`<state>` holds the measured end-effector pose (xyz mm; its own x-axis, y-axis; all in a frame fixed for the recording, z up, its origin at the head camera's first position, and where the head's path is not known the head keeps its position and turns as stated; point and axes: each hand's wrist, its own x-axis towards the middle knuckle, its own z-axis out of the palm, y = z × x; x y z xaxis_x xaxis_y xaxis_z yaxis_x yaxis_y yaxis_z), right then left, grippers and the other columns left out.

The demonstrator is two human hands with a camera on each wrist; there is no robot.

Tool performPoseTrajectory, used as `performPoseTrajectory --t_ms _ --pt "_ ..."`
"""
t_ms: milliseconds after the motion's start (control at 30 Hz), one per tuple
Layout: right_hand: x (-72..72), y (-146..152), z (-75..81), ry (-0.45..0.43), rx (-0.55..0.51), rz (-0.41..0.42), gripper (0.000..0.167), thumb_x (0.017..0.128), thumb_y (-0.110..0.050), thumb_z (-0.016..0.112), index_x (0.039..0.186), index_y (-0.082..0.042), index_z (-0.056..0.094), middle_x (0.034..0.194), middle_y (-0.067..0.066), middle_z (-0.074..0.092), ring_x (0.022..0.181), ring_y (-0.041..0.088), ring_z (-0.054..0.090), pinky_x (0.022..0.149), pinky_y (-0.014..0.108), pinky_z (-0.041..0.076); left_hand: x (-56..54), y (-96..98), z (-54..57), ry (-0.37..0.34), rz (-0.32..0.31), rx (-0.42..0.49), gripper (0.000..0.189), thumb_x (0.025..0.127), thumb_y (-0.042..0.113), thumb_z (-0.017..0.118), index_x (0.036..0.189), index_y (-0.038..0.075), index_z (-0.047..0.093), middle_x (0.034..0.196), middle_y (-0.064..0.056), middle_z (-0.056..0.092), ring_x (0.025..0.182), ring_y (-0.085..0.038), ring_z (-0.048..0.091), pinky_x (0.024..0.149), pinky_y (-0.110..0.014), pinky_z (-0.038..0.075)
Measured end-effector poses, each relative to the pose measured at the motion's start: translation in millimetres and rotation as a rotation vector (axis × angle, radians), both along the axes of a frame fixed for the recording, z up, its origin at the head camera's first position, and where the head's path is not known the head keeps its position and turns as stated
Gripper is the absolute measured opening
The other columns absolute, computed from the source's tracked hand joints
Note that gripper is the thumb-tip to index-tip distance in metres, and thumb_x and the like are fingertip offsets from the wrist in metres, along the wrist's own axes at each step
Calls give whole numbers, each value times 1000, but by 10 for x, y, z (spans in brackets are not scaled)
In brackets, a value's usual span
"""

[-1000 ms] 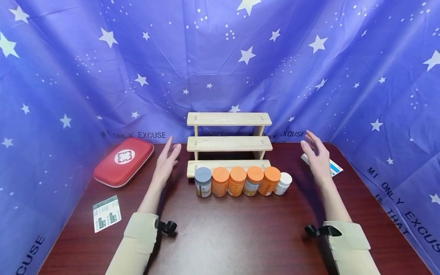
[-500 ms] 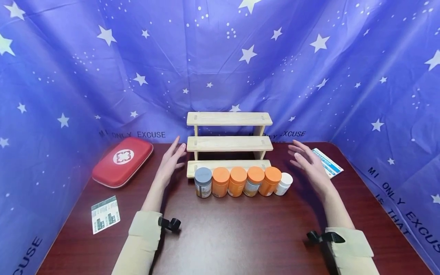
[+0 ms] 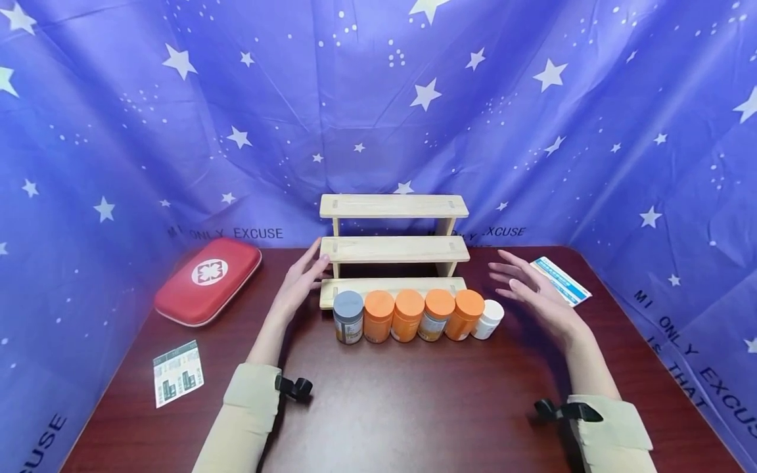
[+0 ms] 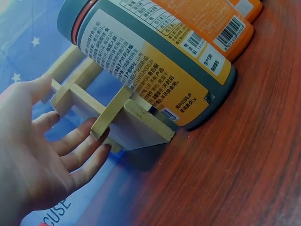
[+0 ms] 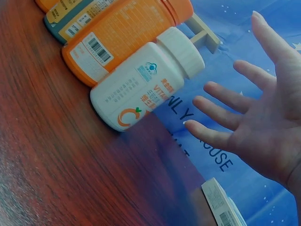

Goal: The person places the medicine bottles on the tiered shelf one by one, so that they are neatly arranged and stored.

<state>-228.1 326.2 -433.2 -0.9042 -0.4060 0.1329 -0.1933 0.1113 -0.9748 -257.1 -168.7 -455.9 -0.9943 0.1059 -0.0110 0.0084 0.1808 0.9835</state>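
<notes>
A three-step wooden shelf [image 3: 395, 249] stands at the back middle of the table. My left hand [image 3: 296, 287] is at its left end, fingers relaxed; in the left wrist view the fingertips [image 4: 99, 153] lie right by a step's end, and contact cannot be told for sure. In front of the lowest step stands a row of upright bottles: a grey-lidded bottle [image 3: 348, 318], several orange-lidded bottles [image 3: 408, 316] and a small white bottle [image 3: 488, 320]. To the right of the white bottle my right hand [image 3: 544, 303] hovers with fingers spread, holding nothing.
A red zip case [image 3: 208, 281] with a white emblem lies at the back left. Nearer on that side is a flat printed packet [image 3: 179, 374]. A blue-and-white box [image 3: 562, 281] lies at the back right. A starry blue curtain [image 3: 378, 98] surrounds the table.
My left hand has moved right, to the shelf's left end. My right hand has moved left and slightly nearer, towards the white bottle, uncovering the blue-and-white box. Bottles and shelf stay put.
</notes>
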Motion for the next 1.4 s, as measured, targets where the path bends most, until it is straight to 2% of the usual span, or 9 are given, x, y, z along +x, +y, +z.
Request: performPoseTrajectory --t_ms 133,300,433,633,700,800,1000,1400 --pt "17 32 -10 -5 19 36 60 108 -5 40 165 -17 25 155 6 49 138 11 57 109 30 55 2 2 -15 18 6 -52 68 103 49 57 162 40 26 141 -25 60 129 -41 61 105 -51 57" --pt "28 49 -18 -10 50 76 62 107 -2 42 165 -16 25 157 7 48 142 17 54 109 30 55 4 16 -5 40 28 -110 69 101 51 59 162 40 27 131 -23 65 123 -37 65 99 -47 61" --pt "32 47 -29 -13 112 106 64 106 -3 47 165 -17 26 158 7 49 144 19 52 108 26 54 3 21 -1 67 54 -153 69 101 52 60 161 40 29 124 -22 68 117 -35 68 93 -44 63" --pt "50 72 -57 -23 182 182 66 102 0 51 163 -14 30 158 20 47 140 12 55 106 18 51 2 22 -30 89 76 -184 68 101 52 60 161 39 31 118 -22 71 109 -34 71 90 -42 64" --pt "49 83 -74 -50 188 211 67 101 1 53 162 -13 31 157 19 48 138 9 56 105 18 51 0 23 -36 89 81 -187 68 101 53 60 161 39 32 115 -21 72 108 -33 71 89 -42 64" --pt "36 97 -108 -88 194 234 68 98 1 56 161 -12 34 154 9 53 135 7 58 105 20 52 -2 23 -40 90 90 -188 69 100 54 61 161 37 32 113 -21 72 105 -33 71 89 -43 64" --pt "-2 99 -169 -83 235 247 68 94 -1 64 157 -8 40 149 2 58 131 7 60 102 21 54 -10 15 -44 91 91 -201 67 100 55 60 160 42 32 116 -20 74 103 -32 72 90 -43 64" --pt "-10 62 -184 -69 282 228 54 92 -6 69 144 -9 54 136 2 67 120 11 64 97 24 56 -28 22 -3 100 83 -193 65 101 54 59 159 44 33 114 -19 75 103 -31 72 89 -43 64"
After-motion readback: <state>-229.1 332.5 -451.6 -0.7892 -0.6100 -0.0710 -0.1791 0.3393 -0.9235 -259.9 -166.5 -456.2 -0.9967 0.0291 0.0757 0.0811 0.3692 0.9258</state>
